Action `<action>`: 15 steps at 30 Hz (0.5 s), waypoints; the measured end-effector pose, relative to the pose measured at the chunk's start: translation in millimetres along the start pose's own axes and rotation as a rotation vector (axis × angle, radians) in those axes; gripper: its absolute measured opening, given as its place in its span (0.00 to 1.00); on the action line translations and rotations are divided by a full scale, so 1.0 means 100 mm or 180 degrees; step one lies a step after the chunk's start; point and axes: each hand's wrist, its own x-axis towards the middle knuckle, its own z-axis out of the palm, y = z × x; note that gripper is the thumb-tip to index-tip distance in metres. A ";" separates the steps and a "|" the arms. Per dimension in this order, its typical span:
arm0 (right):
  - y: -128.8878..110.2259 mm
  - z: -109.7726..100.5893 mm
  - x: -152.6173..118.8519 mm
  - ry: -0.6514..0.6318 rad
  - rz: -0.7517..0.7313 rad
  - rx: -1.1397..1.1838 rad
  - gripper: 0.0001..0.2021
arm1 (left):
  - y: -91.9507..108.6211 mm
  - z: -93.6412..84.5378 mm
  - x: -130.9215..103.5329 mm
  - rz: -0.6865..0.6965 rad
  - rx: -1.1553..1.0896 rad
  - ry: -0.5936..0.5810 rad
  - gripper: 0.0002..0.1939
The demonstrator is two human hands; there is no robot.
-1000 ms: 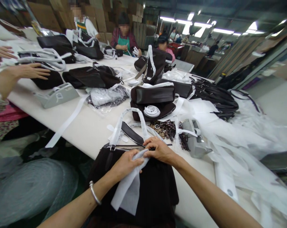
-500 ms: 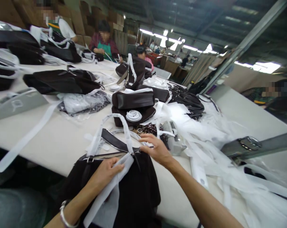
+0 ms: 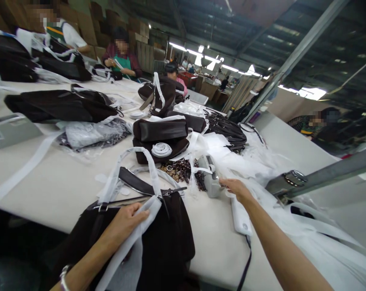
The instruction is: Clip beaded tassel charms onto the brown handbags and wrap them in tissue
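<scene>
Over the dark bag (image 3: 167,238), left grip (image 3: 127,221) pinches white wrap (image 3: 153,209); right grip (image 3: 238,189) closure unclear.

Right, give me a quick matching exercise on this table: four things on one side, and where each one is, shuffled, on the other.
Things:
1. Left hand
2. Right hand
3. White coil
4. Black straps

Places:
A. Against the stacked dark bags
B. Beside the grey tape dispenser
C. Bundled toward the far side of the table
D. Holding a white strip at the front of the nearest bag

Pairs: 1-D, 2-B, 3-A, 4-C
</scene>
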 end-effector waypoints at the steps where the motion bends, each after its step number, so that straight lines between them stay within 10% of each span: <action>1: 0.01 0.03 0.00 0.0005 0.0028 0.0067 0.15 | -0.01 0.00 0.00 -0.0004 -0.0028 0.0003 0.22; 15: 0.23 0.06 -0.36 0.0535 -0.0043 0.0090 0.18 | -0.15 0.02 0.07 -0.0151 -0.0484 -0.0008 0.24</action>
